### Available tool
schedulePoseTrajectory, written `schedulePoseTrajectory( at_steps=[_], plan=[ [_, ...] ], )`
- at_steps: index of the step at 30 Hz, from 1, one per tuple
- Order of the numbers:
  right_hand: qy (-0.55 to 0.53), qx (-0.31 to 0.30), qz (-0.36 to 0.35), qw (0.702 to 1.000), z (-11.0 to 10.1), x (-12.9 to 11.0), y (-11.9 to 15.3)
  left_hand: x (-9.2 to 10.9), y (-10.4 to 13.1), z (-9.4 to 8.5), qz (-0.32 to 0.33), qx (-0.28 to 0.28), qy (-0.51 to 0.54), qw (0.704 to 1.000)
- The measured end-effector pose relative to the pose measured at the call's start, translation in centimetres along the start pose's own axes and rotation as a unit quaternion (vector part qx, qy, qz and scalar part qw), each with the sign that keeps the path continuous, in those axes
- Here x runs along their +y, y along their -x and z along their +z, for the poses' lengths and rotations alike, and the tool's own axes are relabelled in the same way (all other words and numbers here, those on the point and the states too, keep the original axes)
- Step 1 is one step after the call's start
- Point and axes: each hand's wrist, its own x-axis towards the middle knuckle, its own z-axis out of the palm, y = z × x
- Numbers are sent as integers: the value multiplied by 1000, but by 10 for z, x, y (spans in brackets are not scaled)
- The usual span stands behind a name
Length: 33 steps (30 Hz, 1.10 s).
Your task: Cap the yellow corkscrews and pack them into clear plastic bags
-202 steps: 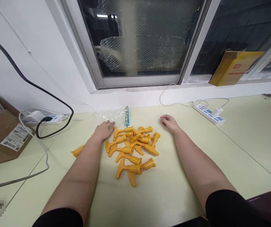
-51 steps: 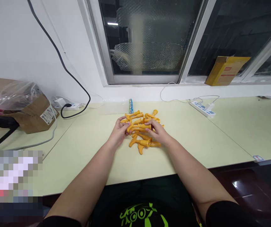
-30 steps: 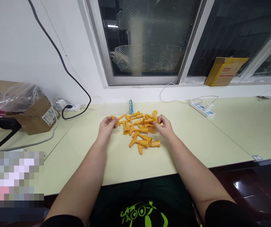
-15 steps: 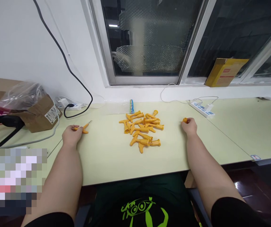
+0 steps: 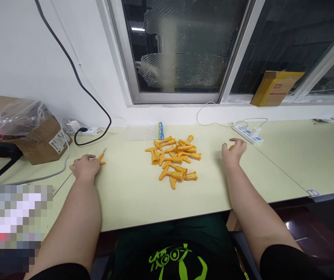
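A corkscrew (image 5: 101, 158) with an orange-yellow handle and metal spiral lies at the left, its spiral pointing away from me. My left hand (image 5: 85, 167) is beside it, palm down, fingers apart and no longer wrapped round it. On the right side of the table, my right hand (image 5: 232, 151) is open with its fingers spread. A small orange-yellow piece (image 5: 231, 147) shows between its thumb and fingers, mostly hidden by the hand. Between my hands lies a pile of orange-yellow corkscrews and sleeves (image 5: 175, 159), several overlapping one another.
Behind the pile lies a clear plastic bag (image 5: 143, 131) with a coloured header. Power strips stand at the back left (image 5: 88, 131) and back right (image 5: 247, 134). A brown cardboard box (image 5: 46, 142) is at the left, near a black cable (image 5: 81, 81). A yellow box (image 5: 276, 89) leans on the window.
Both hands have loosened their fingers. My left hand has let go of the corkscrew, and my right hand has opened around the small piece. The view has shifted slightly.
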Motion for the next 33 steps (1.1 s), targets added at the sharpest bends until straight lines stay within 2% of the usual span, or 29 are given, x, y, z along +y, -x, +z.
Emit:
schedulePoseTrajectory(
  at_steps=[1, 3, 5, 8, 11, 14, 17, 23, 26, 30, 33],
  plan=[
    [-39, -46, -46, 997, 1, -10, 5, 5, 4, 1, -28, 25, -51, 998],
    [-114, -173, -118, 971, 5, -31, 19, 16, 13, 2, -60, 58, -123, 989],
    [-136, -263, -167, 940, 10, -49, 33, 29, 23, 6, -32, 54, -145, 987],
    [-100, -340, -165, 921, 17, -66, 51, 47, 38, 16, 48, 48, -151, 986],
    [-74, -395, -111, 909, 17, -69, 56, 64, 53, 32, 126, 37, -131, 983],
    [-97, -423, -63, 899, 13, -64, 50, 77, 64, 48, 192, 19, -114, 975],
    [-183, -417, -9, 890, 9, -60, 42, 87, 74, 59, 260, 0, -96, 961],
    [-334, -416, 197, 823, 7, -69, 39, 94, 85, 69, 375, -27, -60, 924],
    [-378, -416, 250, 789, 7, -81, 45, 98, 89, 72, 443, -31, -32, 895],
    [-419, -433, 278, 749, 2, -101, 51, 115, 107, 80, 522, -53, 13, 851],
    [-436, -477, 304, 700, -6, -115, 50, 129, 123, 91, 597, -71, 20, 799]
  ],
)
